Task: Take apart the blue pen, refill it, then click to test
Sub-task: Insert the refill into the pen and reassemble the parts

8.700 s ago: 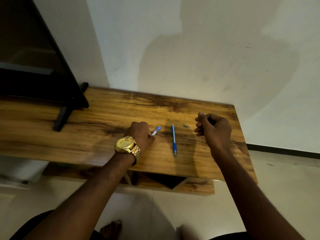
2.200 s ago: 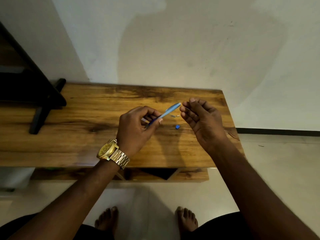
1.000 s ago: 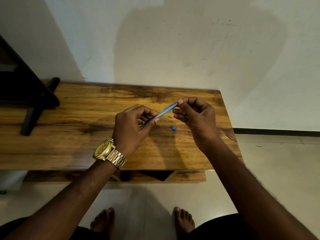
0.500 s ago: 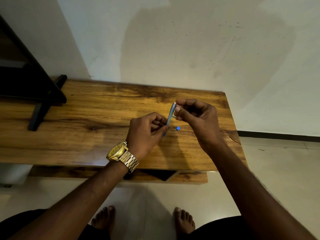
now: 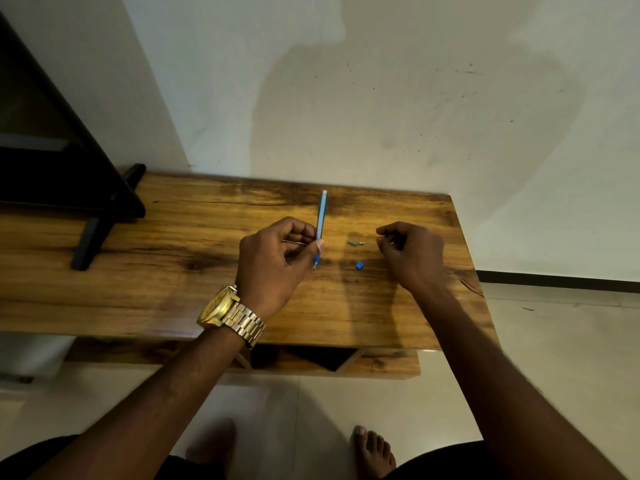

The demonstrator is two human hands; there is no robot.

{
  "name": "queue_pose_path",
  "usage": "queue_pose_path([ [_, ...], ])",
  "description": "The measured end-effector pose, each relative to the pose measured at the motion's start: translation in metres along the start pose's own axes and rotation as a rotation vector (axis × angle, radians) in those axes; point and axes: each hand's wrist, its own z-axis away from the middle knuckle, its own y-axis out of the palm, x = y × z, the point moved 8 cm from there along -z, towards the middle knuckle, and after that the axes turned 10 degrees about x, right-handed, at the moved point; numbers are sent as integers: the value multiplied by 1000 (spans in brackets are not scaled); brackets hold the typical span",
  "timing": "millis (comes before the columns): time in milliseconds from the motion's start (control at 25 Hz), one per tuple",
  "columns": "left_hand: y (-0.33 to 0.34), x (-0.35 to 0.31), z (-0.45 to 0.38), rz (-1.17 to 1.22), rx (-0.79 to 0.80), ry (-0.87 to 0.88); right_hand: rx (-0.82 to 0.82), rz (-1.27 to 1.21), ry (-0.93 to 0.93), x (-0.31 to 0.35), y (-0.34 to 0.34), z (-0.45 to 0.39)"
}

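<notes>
My left hand, with a gold watch on the wrist, pinches the blue pen barrel near its lower end. The barrel stands almost upright, tip down above the wooden table. My right hand hovers over the table to the right of the pen and apart from it. Its fingers are curled shut, and I cannot see whether anything tiny sits between them. A small grey pen part and a small blue pen part lie on the table between my hands.
A dark stand with a black foot occupies the table's left end. A white wall rises right behind the table. The table's right edge is close to my right hand. Tiled floor and my bare feet lie below.
My right hand has let go of the pen's top and moved right, lower over the table. My left hand has turned the barrel from slanted to nearly upright.
</notes>
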Motion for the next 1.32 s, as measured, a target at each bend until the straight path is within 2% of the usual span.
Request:
queue_pose_path([
  [120, 2, 7, -1, -17, 4, -29, 87, 190, -99, 6, 26, -10],
  [360, 5, 16, -6, -20, 23, -31, 49, 313, -166, 9, 45, -26],
  [520, 0, 20, -7, -4, 9, -41, 90, 372, -162, 18, 44, -24],
  [560, -1, 20, -7, -6, 5, -39, 54, 295, -156, 23, 37, -23],
  [600, -1, 18, -8, -9, 2, -31, -4, 118, -130, 26, 27, -22],
  [680, -2, 15, -9, -29, -2, -2, -63, -454, -82, 30, 13, -21],
  [720, -2, 12, -8, -57, -5, 19, -37, -705, -105, 37, 14, -19],
  [800, -1, 8, -8, -136, 6, 68, 50, -944, -175, 54, 22, -13],
  [960, 4, 7, -7, -226, 22, 106, 165, -994, -229, 68, 41, -3],
  [1320, 4, 8, -9, -271, 6, 99, 199, -806, -270, 66, 33, 1],
])
